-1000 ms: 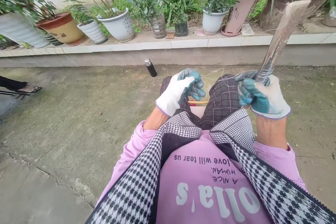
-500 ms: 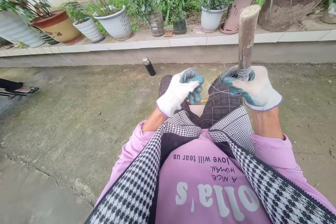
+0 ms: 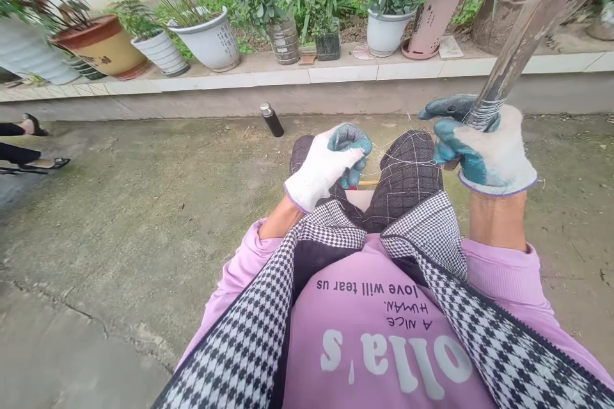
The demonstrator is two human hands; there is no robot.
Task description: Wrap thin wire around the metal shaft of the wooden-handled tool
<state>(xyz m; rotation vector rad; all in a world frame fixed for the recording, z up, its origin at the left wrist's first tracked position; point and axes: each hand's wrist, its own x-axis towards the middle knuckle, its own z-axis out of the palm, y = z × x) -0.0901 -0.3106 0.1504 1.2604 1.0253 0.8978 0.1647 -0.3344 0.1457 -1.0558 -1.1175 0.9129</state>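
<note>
I sit with both hands in white gloves with teal palms, held over my knees. My right hand (image 3: 484, 147) is closed round a worn wooden stick (image 3: 532, 19) that leans up and to the right. Thin wire (image 3: 482, 116) is wound in tight coils round the stick just above my fist. A strand of the thin wire (image 3: 403, 160) runs left across my checked trousers to my left hand (image 3: 330, 166), which is curled shut on it above my left knee.
A black bottle (image 3: 272, 119) lies on the concrete ahead of my knees. Several potted plants, among them a white pot (image 3: 211, 41), line a low tiled ledge (image 3: 336, 73) at the back. Another person's feet (image 3: 33, 144) show at the left edge.
The stick has swung from upright half a second ago to leaning right and further up out of the frame. My right hand rose slightly. My left hand stayed put. The other person's feet moved.
</note>
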